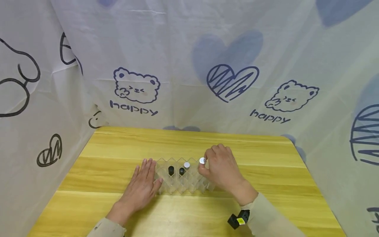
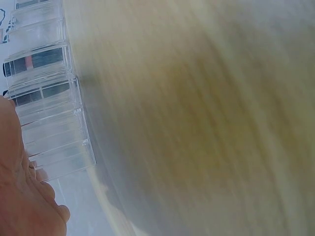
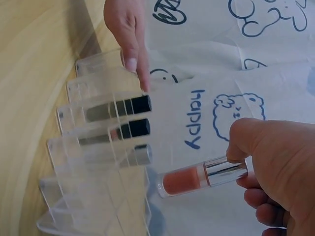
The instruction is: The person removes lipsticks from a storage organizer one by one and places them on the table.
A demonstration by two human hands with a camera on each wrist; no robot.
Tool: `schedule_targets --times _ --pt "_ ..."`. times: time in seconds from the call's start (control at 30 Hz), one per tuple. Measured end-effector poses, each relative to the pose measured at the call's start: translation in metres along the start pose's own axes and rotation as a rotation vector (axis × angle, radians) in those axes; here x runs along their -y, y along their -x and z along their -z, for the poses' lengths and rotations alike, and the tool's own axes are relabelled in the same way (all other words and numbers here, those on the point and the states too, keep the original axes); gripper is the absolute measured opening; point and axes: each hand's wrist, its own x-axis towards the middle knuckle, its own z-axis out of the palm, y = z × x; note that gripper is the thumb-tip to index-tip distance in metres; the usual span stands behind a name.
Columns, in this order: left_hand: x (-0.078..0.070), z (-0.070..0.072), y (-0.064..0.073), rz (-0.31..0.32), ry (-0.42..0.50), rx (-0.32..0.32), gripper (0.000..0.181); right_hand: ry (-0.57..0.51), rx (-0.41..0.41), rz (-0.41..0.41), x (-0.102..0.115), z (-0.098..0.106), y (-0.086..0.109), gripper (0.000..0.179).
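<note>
A clear plastic diamond-grid lipstick organizer (image 1: 191, 187) stands on the table. Against its left end rests my left hand (image 1: 141, 188), fingers straight and thumb over the near edge. My right hand (image 1: 222, 168) pinches a lip gloss tube (image 3: 183, 181) by its silver cap, thumb against fingers. The tube, clear with pinkish-red content, is above the right part of the organizer, apart from its walls in the right wrist view. Inside the compartments stand two black-capped tubes (image 3: 135, 128) and one silver-capped tube (image 3: 141, 154). The left wrist view shows only part of the left hand (image 2: 24, 182).
The yellow wood-grain table (image 1: 260, 158) extends around the organizer. A white cloth (image 1: 177, 65) with hearts, bear drawings and writing hangs behind and at both sides. A small black device (image 1: 238, 219) with a yellow mark is at the right sleeve.
</note>
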Motion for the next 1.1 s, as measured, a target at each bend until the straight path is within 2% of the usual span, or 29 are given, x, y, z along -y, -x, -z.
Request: schedule_targets --times 0.2,0.4,0.63,0.87,1.1 --pt "-0.001 0.001 0.000 0.005 0.011 0.007 0.075 0.011 0.006 -0.039 -0.015 0.014 0.002 0.019" --pt "-0.001 0.001 0.000 0.004 0.021 0.009 0.076 0.040 -0.021 -0.074 -0.034 0.030 0.006 0.016" --pt "-0.001 0.000 0.000 0.006 0.023 0.010 0.076 0.044 -0.012 -0.156 -0.056 0.042 0.015 0.018" --pt "-0.002 0.000 0.001 0.009 0.031 0.017 0.076 0.039 0.024 -0.237 -0.072 0.047 0.028 0.023" --pt "-0.002 0.000 0.001 0.010 0.019 0.010 0.076 0.052 0.021 -0.245 -0.082 0.038 0.043 0.028"
